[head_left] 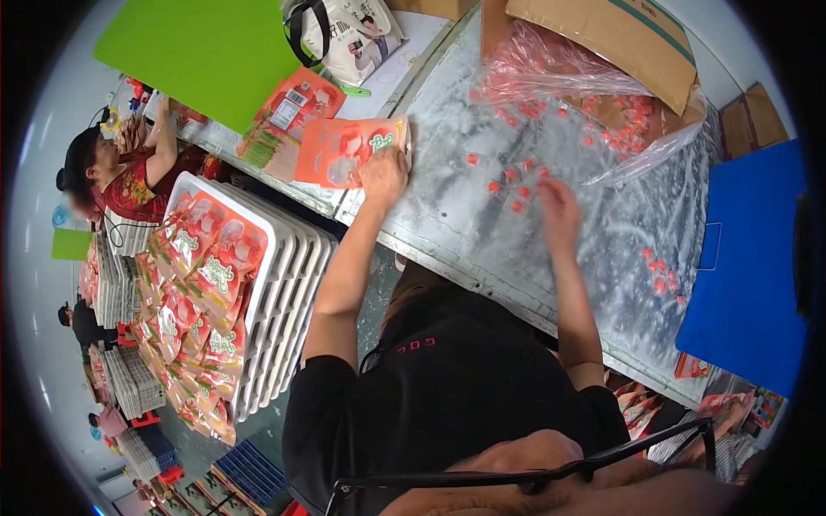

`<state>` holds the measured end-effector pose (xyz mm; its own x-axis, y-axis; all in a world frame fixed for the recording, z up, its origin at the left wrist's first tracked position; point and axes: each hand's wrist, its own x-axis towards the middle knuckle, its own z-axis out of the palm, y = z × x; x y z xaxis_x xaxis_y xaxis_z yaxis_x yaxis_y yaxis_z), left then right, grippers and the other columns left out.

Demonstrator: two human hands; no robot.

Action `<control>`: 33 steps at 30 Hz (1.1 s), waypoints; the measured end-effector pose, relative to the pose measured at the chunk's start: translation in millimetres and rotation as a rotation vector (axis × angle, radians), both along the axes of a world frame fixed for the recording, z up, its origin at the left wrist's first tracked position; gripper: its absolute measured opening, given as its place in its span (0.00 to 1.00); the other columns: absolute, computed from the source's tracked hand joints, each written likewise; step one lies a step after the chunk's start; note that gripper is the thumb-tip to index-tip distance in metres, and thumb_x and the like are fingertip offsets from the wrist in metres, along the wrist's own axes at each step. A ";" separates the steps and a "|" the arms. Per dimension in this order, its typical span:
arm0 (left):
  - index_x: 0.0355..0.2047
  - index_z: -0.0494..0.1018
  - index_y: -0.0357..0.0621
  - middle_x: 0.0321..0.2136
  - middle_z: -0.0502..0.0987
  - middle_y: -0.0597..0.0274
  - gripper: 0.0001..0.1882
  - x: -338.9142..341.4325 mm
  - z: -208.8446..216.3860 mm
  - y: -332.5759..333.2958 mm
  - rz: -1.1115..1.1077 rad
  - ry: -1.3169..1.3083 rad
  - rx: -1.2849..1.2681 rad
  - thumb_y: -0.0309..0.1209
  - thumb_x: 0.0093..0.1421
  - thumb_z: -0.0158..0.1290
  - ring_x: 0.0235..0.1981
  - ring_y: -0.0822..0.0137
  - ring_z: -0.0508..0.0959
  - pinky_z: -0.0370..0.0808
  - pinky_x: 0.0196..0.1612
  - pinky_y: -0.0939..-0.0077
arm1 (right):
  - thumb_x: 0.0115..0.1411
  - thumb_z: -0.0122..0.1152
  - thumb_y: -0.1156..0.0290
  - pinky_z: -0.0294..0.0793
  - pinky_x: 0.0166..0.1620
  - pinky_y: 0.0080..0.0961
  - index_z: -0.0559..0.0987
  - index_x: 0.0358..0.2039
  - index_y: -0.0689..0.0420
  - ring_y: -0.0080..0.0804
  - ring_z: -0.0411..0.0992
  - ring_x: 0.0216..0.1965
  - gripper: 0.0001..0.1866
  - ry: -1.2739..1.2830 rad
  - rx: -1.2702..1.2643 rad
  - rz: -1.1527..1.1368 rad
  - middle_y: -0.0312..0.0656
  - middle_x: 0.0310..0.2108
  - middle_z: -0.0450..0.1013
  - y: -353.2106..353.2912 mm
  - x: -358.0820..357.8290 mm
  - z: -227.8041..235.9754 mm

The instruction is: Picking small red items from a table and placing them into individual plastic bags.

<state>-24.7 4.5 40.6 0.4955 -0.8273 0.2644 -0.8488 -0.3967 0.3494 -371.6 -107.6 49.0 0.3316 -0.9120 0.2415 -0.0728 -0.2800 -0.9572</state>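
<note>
Head | orange pouch [329, 155], long axis left-right | left hand [385, 175] clamped on it | right hand [560, 209]: cannot tell

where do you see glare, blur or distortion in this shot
Head view: pale sheen streaks the metal table, and bright highlights crease the clear plastic; head view: the right hand looks slightly blurred, the orange pouch under the left hand sharper; head view: the round fisheye picture ends in black, and the white tray stack appears tilted, likely by the lens.
</note>
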 end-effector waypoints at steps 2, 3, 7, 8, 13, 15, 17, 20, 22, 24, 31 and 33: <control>0.34 0.78 0.39 0.35 0.81 0.44 0.13 -21.2 30.9 13.7 -0.114 0.037 0.007 0.34 0.67 0.48 0.40 0.43 0.82 0.78 0.45 0.49 | 0.59 0.67 0.73 0.74 0.57 0.37 0.80 0.53 0.59 0.40 0.76 0.50 0.20 0.152 -0.436 0.107 0.44 0.49 0.78 28.9 38.2 20.0; 0.34 0.78 0.39 0.34 0.81 0.44 0.12 -32.9 45.9 23.4 -0.185 0.072 0.011 0.33 0.67 0.49 0.39 0.42 0.81 0.78 0.45 0.49 | 0.55 0.69 0.73 0.71 0.60 0.41 0.79 0.53 0.59 0.43 0.75 0.53 0.23 0.184 -0.674 0.169 0.45 0.51 0.77 41.1 58.9 32.8; 0.34 0.76 0.37 0.28 0.80 0.50 0.09 -62.7 70.5 60.8 -0.329 0.415 -0.096 0.30 0.67 0.50 0.28 0.51 0.82 0.80 0.36 0.57 | 0.52 0.72 0.71 0.67 0.64 0.45 0.79 0.51 0.58 0.43 0.74 0.53 0.24 0.182 -0.843 0.391 0.43 0.49 0.76 75.9 97.2 50.3; 0.33 0.76 0.37 0.26 0.79 0.53 0.09 -64.3 72.7 67.3 -0.249 0.701 -0.082 0.29 0.67 0.50 0.26 0.56 0.81 0.79 0.33 0.62 | 0.52 0.73 0.70 0.67 0.65 0.46 0.80 0.50 0.58 0.42 0.74 0.52 0.24 0.179 -0.839 0.395 0.42 0.48 0.76 80.2 96.8 46.0; 0.29 0.75 0.38 0.22 0.74 0.66 0.10 -83.3 87.0 79.7 -0.145 1.140 -0.001 0.27 0.67 0.49 0.20 0.78 0.75 0.72 0.23 0.78 | 0.50 0.74 0.69 0.69 0.63 0.43 0.81 0.41 0.57 0.39 0.74 0.51 0.17 0.198 -0.765 0.535 0.40 0.42 0.76 91.6 80.9 38.9; 0.29 0.76 0.34 0.22 0.75 0.61 0.12 -90.4 80.2 82.0 -0.283 1.019 0.083 0.29 0.68 0.50 0.21 0.71 0.78 0.74 0.25 0.73 | 0.51 0.75 0.68 0.71 0.60 0.42 0.81 0.34 0.59 0.42 0.75 0.51 0.14 0.127 -0.733 0.625 0.42 0.41 0.78 93.3 79.1 46.0; 0.30 0.76 0.33 0.24 0.77 0.56 0.12 -95.5 79.4 86.3 -0.274 0.910 0.050 0.30 0.67 0.51 0.24 0.67 0.81 0.75 0.28 0.69 | 0.53 0.74 0.64 0.73 0.57 0.41 0.82 0.36 0.60 0.46 0.76 0.50 0.15 0.211 -0.387 0.807 0.46 0.42 0.79 94.5 72.6 67.4; 0.30 0.76 0.35 0.28 0.79 0.49 0.10 -110.8 95.6 86.0 -0.317 0.690 0.049 0.29 0.65 0.53 0.31 0.54 0.82 0.76 0.35 0.60 | 0.56 0.73 0.59 0.75 0.54 0.42 0.83 0.39 0.61 0.51 0.77 0.49 0.18 0.188 -0.440 0.899 0.50 0.42 0.80 94.1 71.8 57.9; 0.28 0.75 0.36 0.27 0.78 0.51 0.09 -119.7 98.9 88.0 -0.429 0.414 0.017 0.27 0.64 0.53 0.31 0.53 0.80 0.74 0.36 0.60 | 0.57 0.71 0.57 0.74 0.55 0.44 0.83 0.40 0.61 0.54 0.76 0.49 0.20 0.230 -0.519 0.943 0.52 0.43 0.80 96.3 71.3 53.2; 0.27 0.74 0.35 0.28 0.76 0.47 0.07 -129.4 118.7 87.1 -0.468 0.413 0.005 0.26 0.61 0.54 0.34 0.43 0.78 0.73 0.38 0.55 | 0.58 0.69 0.56 0.73 0.58 0.45 0.83 0.41 0.60 0.55 0.76 0.51 0.20 0.374 -0.440 1.002 0.52 0.45 0.80 98.3 68.3 56.8; 0.75 0.48 0.40 0.68 0.62 0.46 0.68 -92.5 132.0 85.1 -0.759 1.080 0.424 0.36 0.38 0.78 0.67 0.58 0.68 0.66 0.67 0.68 | 0.68 0.56 0.51 0.74 0.54 0.47 0.84 0.32 0.58 0.53 0.77 0.46 0.22 0.493 -0.242 1.091 0.53 0.40 0.80 90.5 48.9 73.4; 0.76 0.45 0.40 0.69 0.61 0.45 0.71 -95.3 125.6 81.4 -0.909 1.059 0.534 0.39 0.38 0.79 0.70 0.56 0.64 0.60 0.71 0.67 | 0.69 0.55 0.51 0.74 0.51 0.47 0.83 0.29 0.58 0.52 0.78 0.43 0.23 0.333 -0.231 1.073 0.51 0.36 0.80 97.8 42.4 92.0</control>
<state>-120.0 85.9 166.3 -0.4654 -0.8311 -0.3044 -0.3217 -0.1615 0.9330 -329.2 -9.8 141.0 0.9905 -0.0658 0.1210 0.0699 -0.5175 -0.8528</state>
